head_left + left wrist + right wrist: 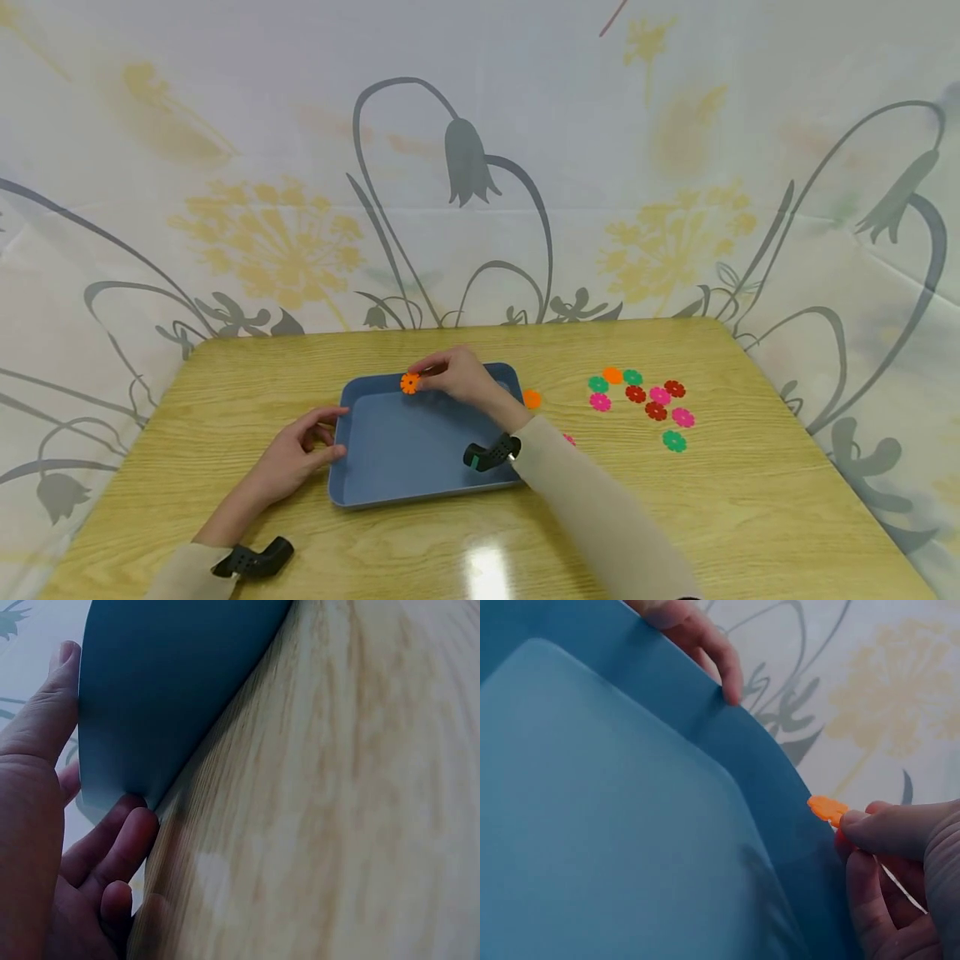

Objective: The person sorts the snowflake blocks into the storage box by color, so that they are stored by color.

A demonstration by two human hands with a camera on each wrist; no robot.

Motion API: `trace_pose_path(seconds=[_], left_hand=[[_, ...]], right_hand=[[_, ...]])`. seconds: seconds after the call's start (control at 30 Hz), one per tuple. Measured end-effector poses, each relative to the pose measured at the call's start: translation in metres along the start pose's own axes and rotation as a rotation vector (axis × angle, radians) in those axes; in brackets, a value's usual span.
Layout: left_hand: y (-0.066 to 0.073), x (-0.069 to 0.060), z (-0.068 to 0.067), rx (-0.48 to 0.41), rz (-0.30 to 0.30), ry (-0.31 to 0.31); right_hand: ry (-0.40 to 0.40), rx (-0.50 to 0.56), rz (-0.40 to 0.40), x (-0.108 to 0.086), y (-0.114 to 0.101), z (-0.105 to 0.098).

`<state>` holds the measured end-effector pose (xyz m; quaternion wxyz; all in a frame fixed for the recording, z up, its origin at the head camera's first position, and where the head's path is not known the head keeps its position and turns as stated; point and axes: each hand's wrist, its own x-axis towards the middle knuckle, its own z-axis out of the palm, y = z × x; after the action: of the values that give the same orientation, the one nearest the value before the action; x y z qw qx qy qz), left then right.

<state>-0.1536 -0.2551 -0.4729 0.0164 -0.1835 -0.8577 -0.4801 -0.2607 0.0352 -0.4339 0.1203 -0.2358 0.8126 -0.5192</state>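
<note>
A blue rectangular tray (408, 446) lies on the wooden table. My right hand (459, 379) pinches an orange notched plastic disc (409, 383) between thumb and fingers, at the tray's far wall. In the right wrist view the disc (828, 810) sticks out beyond the thumb tip, close to the rim (780, 761). At the tray's left end, my left hand (291, 457) touches the rim with its thumb and a fingertip. The left wrist view has its lower fingers (127, 851) loosely bent by the tray's outer wall (165, 697).
Several notched discs in green, pink, dark red and orange lie scattered right of the tray, among them a green disc (674, 442). One orange disc (532, 399) lies just beside its right wall. A pink disc (570, 439) is partly hidden by the right sleeve. Patterned cloth (480, 250) hangs behind.
</note>
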Motion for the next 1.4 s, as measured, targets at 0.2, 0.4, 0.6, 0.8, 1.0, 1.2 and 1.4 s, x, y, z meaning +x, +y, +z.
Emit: trace_pose_path(seconds=[0.2,0.4,0.6,0.8,1.0,1.2,1.4], left_hand=[[0.002,0.0,-0.001,-0.02,-0.036,-0.009],[0.002,0.001,0.0,-0.029,-0.081,-0.017],[0.003,0.002,-0.002,-0.034,-0.082,-0.023],[0.002,-0.001,-0.002,-0.022,-0.075,-0.016],[0.001,0.0,0.001,-0.034,-0.072,-0.027],[0.0,0.001,0.003,-0.025,-0.078,-0.019],[0.001,0.0,0.002,-0.009,-0.091,-0.013]], right_hand=[[-0.029,0.038,-0.016,0.001,-0.003,0.016],[-0.059,0.013,0.001,0.003,-0.001,0.027],[-0.072,-0.059,0.009,0.006,0.008,0.036],[-0.083,-0.053,-0.007,0.008,0.013,0.044],[-0.067,-0.091,-0.019,0.007,0.018,0.044],[-0.067,-0.09,-0.016,0.006,0.019,0.043],[-0.069,-0.121,-0.035,0.006,0.016,0.045]])
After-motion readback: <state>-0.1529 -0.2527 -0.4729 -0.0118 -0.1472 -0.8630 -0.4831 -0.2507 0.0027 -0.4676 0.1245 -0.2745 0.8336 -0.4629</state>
